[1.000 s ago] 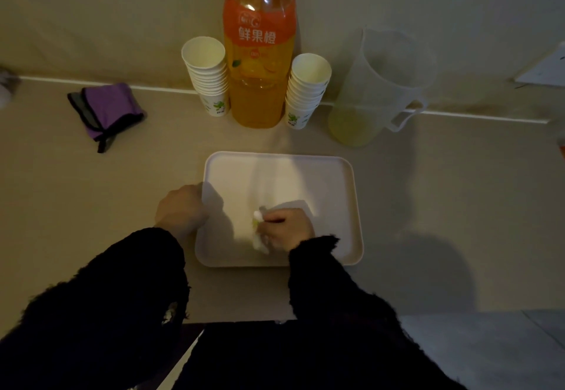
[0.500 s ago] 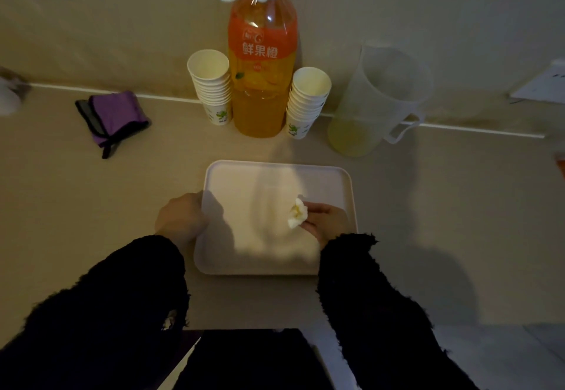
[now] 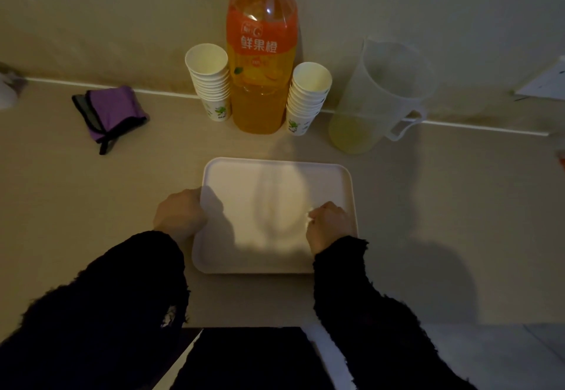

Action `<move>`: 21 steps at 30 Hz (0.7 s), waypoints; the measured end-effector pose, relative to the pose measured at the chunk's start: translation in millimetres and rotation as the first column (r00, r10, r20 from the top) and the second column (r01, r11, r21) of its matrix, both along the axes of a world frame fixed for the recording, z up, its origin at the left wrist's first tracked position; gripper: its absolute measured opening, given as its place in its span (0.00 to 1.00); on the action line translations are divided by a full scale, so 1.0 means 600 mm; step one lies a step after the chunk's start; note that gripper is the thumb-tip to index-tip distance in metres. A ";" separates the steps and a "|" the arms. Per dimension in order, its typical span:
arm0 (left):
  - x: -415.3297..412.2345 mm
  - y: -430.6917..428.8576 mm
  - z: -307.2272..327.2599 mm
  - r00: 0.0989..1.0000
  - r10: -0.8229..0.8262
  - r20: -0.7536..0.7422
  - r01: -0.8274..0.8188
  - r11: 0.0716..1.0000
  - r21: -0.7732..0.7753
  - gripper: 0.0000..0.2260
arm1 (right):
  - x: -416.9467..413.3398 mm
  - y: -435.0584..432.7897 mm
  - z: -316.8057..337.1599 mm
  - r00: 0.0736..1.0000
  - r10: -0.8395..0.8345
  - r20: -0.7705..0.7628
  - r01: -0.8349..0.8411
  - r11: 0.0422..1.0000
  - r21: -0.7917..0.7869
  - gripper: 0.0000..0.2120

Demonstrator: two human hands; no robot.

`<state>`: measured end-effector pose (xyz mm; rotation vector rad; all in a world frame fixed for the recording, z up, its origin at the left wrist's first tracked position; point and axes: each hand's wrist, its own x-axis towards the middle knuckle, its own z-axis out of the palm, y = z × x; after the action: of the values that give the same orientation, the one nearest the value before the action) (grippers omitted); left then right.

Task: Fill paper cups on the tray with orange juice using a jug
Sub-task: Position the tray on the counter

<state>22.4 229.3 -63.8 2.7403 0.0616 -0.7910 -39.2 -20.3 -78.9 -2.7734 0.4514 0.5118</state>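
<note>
Both hands are at the tray (image 3: 269, 255), which lies bare of cups with its long side across the body. The left hand (image 3: 180, 217) curls over the tray's left rim and holds it. The right hand (image 3: 330, 224) rests on the tray's right part, fingers closed round what seems a small pale tissue wad (image 3: 309, 216), barely showing. Everything the task needs stands upright beyond the tray's far edge. The juice bottle (image 3: 261, 62) is straight ahead, and the jug (image 3: 379, 93) is off to the right with a little pale liquid in its bottom and its handle turned rightward, so the right hand is the nearer one. A left cup stack (image 3: 211, 84) and a right cup stack (image 3: 307, 99) flank the bottle closely. I judge that cups must come onto the tray first. The beige counter (image 3: 428, 206) meets a plain wall (image 3: 122, 23) in dim light, and a purple cloth (image 3: 113, 111) lies far left.
</note>
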 end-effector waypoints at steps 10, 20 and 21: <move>0.008 0.005 -0.002 0.999 0.044 -0.032 -0.046 0.998 -0.048 0.09 | 0.021 0.095 -0.004 0.994 -0.084 -0.067 0.104 0.912 0.396 0.10; 0.010 0.012 -0.007 0.996 0.081 -0.036 -0.084 0.991 -0.099 0.05 | 0.122 0.024 0.009 0.967 -0.245 -0.068 0.254 0.940 0.227 0.17; 0.010 0.012 -0.008 0.997 0.075 -0.031 -0.077 0.992 -0.097 0.06 | 0.124 0.044 0.007 0.976 -0.210 -0.062 0.218 0.953 0.209 0.17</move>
<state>28.4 236.4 -68.5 2.6183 0.1284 -0.7888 35.4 6.4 -74.8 -2.4753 0.6565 0.5297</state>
